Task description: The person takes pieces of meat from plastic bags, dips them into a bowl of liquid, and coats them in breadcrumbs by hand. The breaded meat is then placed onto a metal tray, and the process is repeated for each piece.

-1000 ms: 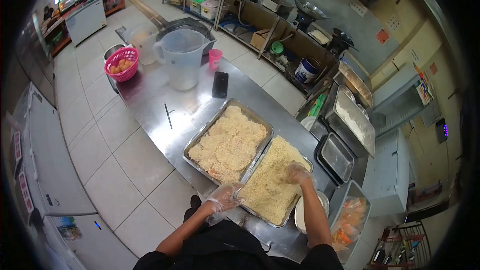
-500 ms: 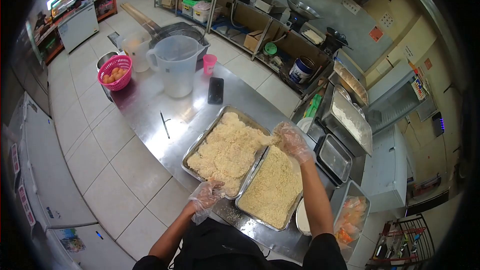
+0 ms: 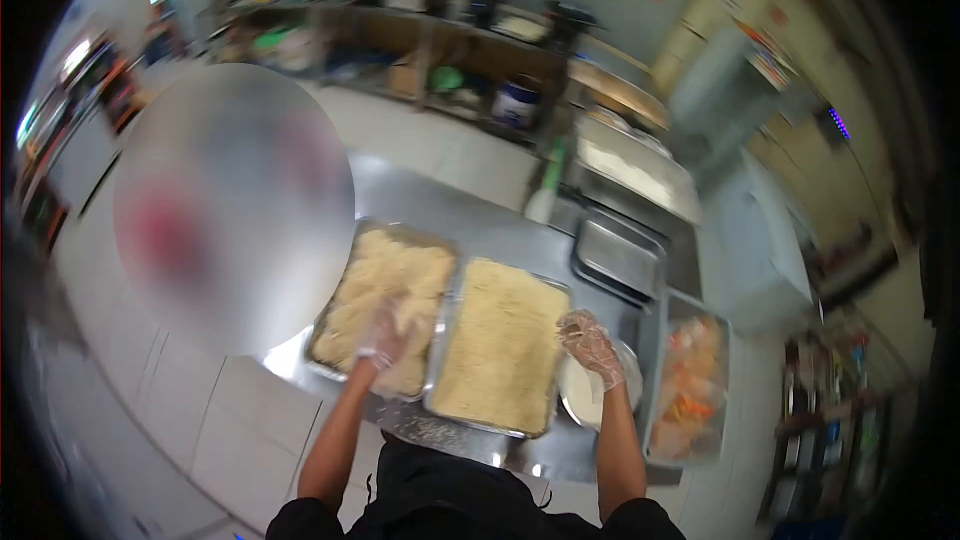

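Right hand (image 3: pixel 592 342) curled near the bowl (image 3: pixel 580 395), its hold unclear; crumbs off its glove could have dropped in. Left hand (image 3: pixel 386 336) spread over breaded food (image 3: pixel 395 270).

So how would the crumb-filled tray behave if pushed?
The tray looks like metal, so it should hardly flex. Crumbs fill it edge to edge, so it's probably fairly heavy. They look loose and might spill if jolted.

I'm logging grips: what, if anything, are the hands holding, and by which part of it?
Cannot be told: left hand over the coated food, right hand at the edge of the crumb tray, both too blurred for certainty.
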`<state>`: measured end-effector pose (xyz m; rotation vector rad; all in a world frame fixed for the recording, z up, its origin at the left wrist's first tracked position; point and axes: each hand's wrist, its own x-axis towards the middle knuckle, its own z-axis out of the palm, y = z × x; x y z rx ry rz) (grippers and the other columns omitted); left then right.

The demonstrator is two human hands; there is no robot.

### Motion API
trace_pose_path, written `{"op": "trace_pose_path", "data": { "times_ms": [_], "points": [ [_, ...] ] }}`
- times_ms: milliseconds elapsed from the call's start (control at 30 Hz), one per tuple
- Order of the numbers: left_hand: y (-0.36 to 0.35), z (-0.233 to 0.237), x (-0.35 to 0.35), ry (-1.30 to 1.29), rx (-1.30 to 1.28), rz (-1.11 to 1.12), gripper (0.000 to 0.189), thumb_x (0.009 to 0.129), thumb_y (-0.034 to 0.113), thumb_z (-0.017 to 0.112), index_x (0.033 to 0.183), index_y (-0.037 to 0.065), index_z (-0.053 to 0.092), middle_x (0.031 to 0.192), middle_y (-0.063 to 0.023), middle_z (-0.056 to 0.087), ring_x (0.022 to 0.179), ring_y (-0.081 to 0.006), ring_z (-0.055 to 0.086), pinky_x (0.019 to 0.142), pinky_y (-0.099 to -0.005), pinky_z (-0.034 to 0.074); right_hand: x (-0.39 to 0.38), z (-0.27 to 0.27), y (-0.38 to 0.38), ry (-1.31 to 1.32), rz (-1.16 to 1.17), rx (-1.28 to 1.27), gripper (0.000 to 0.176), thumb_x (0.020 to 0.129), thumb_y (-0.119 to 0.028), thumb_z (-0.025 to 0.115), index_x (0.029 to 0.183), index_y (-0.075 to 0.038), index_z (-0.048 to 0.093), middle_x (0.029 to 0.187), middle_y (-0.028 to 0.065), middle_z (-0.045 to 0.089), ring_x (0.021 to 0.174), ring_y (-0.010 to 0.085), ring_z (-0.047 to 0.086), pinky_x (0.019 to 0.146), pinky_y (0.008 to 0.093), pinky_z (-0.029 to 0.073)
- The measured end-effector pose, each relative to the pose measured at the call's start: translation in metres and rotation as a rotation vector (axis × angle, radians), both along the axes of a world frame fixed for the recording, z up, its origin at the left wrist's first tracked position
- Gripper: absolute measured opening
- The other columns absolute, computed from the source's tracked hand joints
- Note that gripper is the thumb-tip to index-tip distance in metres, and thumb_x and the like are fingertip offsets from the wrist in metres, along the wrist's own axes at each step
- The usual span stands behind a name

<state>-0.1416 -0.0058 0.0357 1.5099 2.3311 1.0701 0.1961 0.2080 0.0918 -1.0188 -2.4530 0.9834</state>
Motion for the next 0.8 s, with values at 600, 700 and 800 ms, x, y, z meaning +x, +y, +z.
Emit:
{"op": "trace_pose_path", "data": {
  "times_ms": [600,700,800],
  "points": [
    [0.151,-0.174,-0.106,0.005,-0.155,-0.105,0.062,0.096,0.04,0.043,0.145,0.004,0.031,0.151,-0.0138,0.028,0.14,-0.0335,0.024,0.114,-0.0419,0.02,0.415,0.08,-0.103,-0.28,-0.773,-0.009,0.032,0.077,-0.025,0.066,0.096,0.0,0.065,0.101,0.0174,0.066,0.092,0.032,0.064,0.081,0.0424,0.05],
    [0.114,-0.162,-0.079,-0.151,0.105,-0.117,0.058,0.096,0.033,0.046,0.144,0.004,0.033,0.15,-0.0128,0.031,0.139,-0.0316,0.027,0.113,-0.0414,0.023,0.434,0.034,-0.075,-0.671,-0.496,-0.062,0.036,0.073,-0.026,0.067,0.1,-0.003,0.066,0.103,0.0169,0.066,0.094,0.0308,0.064,0.081,0.0404,0.05],
    [0.078,-0.154,-0.033,-0.202,0.148,-0.137,0.055,0.095,0.032,0.051,0.14,0.002,0.038,0.143,-0.0148,0.041,0.133,-0.029,0.036,0.11,-0.0411,0.027,0.429,-0.042,-0.06,-0.8,-0.43,0.009,0.047,0.071,-0.033,0.067,0.11,-0.006,0.064,0.108,0.0159,0.066,0.099,0.0289,0.063,0.085,0.0376,0.05]
  ]
}}
